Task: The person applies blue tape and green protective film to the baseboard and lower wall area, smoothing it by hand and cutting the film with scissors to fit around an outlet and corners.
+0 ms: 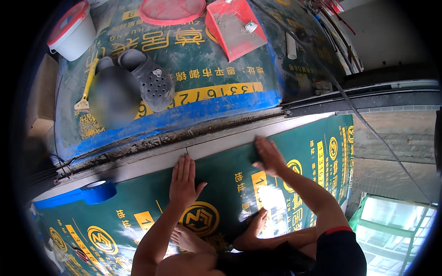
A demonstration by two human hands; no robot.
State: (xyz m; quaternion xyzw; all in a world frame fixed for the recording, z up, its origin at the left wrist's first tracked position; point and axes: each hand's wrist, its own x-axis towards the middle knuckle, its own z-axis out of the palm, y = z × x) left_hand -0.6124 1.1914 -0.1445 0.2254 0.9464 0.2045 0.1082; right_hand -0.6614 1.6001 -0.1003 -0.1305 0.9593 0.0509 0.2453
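Note:
My left hand [185, 181] lies flat on a green printed floor-protection sheet [221, 168], fingers straight and thumb out, its fingertips at the sheet's far edge by a pale strip of floor [212, 141]. Further right, my right hand [269, 155] presses palm down on the same edge with its fingers stretched. Neither hand holds anything. To the left of my left hand, a roll of blue tape [99, 192] stands on the sheet's edge, with a length of blue tape [60, 198] running leftward from it. My bare feet [251, 232] rest on the sheet.
Beyond a dirty floor track [184, 131] lie dark clogs [156, 85], a yellow-handled scraper [87, 89], a white bucket [73, 34], a red lid [172, 10] and a red dustpan [237, 32]. A dark cable [343, 92] crosses at right. Red-handled scissors [82, 254] lie lower left.

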